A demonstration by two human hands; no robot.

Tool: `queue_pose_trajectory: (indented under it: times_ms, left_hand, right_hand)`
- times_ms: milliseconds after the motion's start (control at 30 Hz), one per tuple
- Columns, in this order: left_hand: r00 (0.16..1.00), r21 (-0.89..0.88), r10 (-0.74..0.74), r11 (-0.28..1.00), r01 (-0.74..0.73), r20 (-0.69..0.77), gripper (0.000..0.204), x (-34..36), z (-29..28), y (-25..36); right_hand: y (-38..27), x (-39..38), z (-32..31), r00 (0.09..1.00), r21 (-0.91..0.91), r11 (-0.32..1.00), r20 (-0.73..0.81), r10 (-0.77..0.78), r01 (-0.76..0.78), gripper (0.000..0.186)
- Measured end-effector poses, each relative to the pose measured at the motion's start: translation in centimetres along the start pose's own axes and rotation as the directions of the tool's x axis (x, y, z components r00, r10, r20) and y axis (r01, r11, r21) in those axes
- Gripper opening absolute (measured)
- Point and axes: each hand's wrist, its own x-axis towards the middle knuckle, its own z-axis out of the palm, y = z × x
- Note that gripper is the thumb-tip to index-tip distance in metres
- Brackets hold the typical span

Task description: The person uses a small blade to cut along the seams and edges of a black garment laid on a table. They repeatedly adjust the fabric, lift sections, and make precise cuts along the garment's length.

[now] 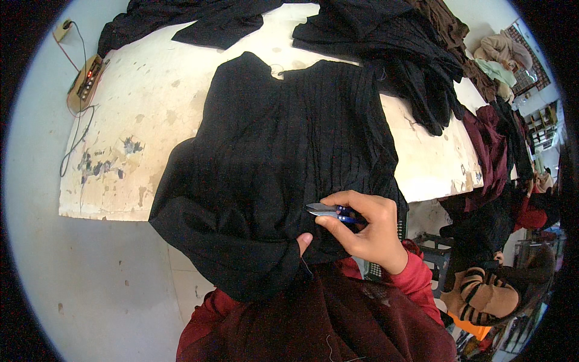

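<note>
A black garment (259,151) with narrow pleats down its right half lies over the table's near edge and hangs toward my lap. My right hand (375,228) is closed around small thread snips (324,210) with blue handles. Their metal blades point left, just above the cloth. My left hand (306,242) shows only its thumb, pressed on the garment's lower part; its fingers are hidden under the fabric, which it pinches. A loose thread (307,268) hangs just below that thumb.
The stained white table (114,163) carries more black garments (386,36) at the far side. A power strip (89,81) with a cable is at the far left. Maroon cloth (490,142) hangs off the right edge. Another person (488,295) is at the lower right.
</note>
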Motion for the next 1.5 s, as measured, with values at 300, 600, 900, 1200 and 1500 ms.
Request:
queue_pose_trajectory:
  times_ms: [300, 600, 900, 1200, 1500]
  left_hand:
    - [0.998, -0.042, 0.002, 0.999, 0.001, 0.066, 0.057, 0.4, -0.4, -0.6]
    - [0.996, -0.04, 0.029, 0.999, -0.025, 0.081, 0.057, 0.5, -0.4, -0.8]
    - [0.992, -0.051, 0.061, 0.997, -0.056, 0.108, 0.057, 0.6, -0.3, -1.0]
    - [0.991, -0.066, 0.078, 0.995, -0.071, 0.107, 0.057, 0.5, -0.3, -1.3]
    - [0.995, -0.075, 0.089, 0.994, -0.085, 0.053, 0.058, 0.6, -0.4, -1.7]
  right_hand:
    - [-0.3, 0.3, -0.2, 0.999, -0.079, 0.996, 0.012, -0.04, 0.041, 0.018]
    - [0.6, 0.1, -0.2, 0.995, -0.054, 0.994, 0.02, -0.093, 0.094, 0.018]
    - [-0.8, -0.8, 2.5, 0.966, 0.475, 0.847, 0.023, 0.258, -0.237, 0.019]
    - [1.4, -0.3, 2.9, 0.786, 0.753, 0.295, 0.448, 0.425, -0.588, 0.012]
    - [1.9, -0.8, 1.2, 0.998, 0.27, 0.961, -0.017, 0.068, -0.061, 0.045]
